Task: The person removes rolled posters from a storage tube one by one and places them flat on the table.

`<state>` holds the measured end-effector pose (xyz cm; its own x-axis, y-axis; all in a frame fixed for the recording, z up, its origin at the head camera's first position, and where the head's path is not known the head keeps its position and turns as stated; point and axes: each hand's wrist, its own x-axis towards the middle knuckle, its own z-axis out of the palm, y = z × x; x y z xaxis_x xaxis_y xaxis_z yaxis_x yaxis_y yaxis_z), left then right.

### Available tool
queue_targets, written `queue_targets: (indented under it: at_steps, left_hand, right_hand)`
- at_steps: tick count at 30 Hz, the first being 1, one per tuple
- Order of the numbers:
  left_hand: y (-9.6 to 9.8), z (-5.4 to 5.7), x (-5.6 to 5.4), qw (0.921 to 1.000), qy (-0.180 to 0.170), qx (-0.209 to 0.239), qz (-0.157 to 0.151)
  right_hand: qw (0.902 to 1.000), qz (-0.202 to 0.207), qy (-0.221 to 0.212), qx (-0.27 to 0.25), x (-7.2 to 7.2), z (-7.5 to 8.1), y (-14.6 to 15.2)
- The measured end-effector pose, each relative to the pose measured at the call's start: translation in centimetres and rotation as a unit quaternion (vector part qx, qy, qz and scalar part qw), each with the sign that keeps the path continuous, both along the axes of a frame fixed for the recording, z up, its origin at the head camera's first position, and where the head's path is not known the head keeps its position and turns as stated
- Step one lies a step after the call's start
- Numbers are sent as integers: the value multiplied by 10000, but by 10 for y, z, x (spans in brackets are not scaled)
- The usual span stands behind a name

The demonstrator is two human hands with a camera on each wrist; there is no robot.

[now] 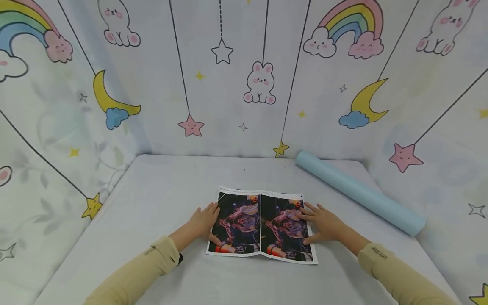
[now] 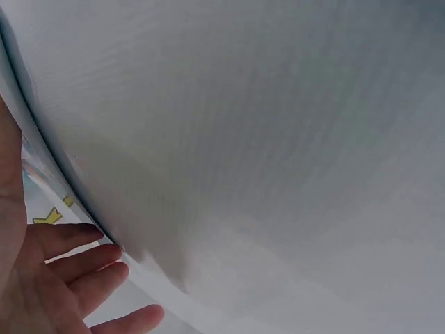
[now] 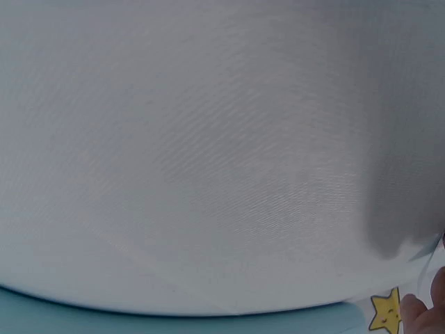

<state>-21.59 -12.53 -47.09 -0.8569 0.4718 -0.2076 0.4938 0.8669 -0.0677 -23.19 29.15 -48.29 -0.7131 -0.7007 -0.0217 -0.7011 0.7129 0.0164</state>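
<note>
A printed paper sheet (image 1: 261,224) lies on the white table in the head view, with two near-identical dark, colourful pictures side by side. A crease runs down its middle, and the paper rises slightly there. The left hand (image 1: 205,221) rests at the sheet's left edge, its fingertips and thumb touching the border. On the opposite side, the right hand (image 1: 322,222) lays spread fingers over the right edge. In the left wrist view the left hand (image 2: 66,278) shows loosely extended fingers. Only a few fingertips of the right hand (image 3: 425,306) appear in the right wrist view.
A pale blue roll (image 1: 360,192) lies diagonally on the table's right side, beyond the right hand. The white tabletop (image 1: 152,190) meets fabric walls (image 1: 236,84) printed with rabbits, stars, moons and rainbows at the back and sides.
</note>
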Motion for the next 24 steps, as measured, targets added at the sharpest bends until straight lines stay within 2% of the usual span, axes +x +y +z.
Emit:
queue_targets:
  at_steps: [5, 7, 11, 15, 18, 21, 24]
  left_hand:
    - [-1, 7, -5, 9955, 802, 63, -498]
    - [-1, 9, -6, 9930, 973, 186, -650]
    - [3, 14, -6, 9889, 1172, 424, -811]
    - [13, 20, -2, 9819, 1223, 1282, -675]
    - [23, 22, 2, 9695, 1341, 1947, -640]
    - [31, 23, 3, 9619, 1574, 2092, -785]
    - [38, 22, 5, 9597, 1625, 2090, -943]
  right_hand:
    - [9997, -78, -83, -234, 5, 6, -12]
    - [9996, -125, -88, -232, 8, 8, -17]
    - [9998, -203, 10, -87, 15, 11, -31]
    - [9990, -337, 298, 52, 22, 11, -45]
    - [9975, -469, 525, 85, 28, 11, -56]
    - [9953, -632, 714, 143, 34, 13, -66]
    - [9925, -747, 937, 254, 39, 14, -76]
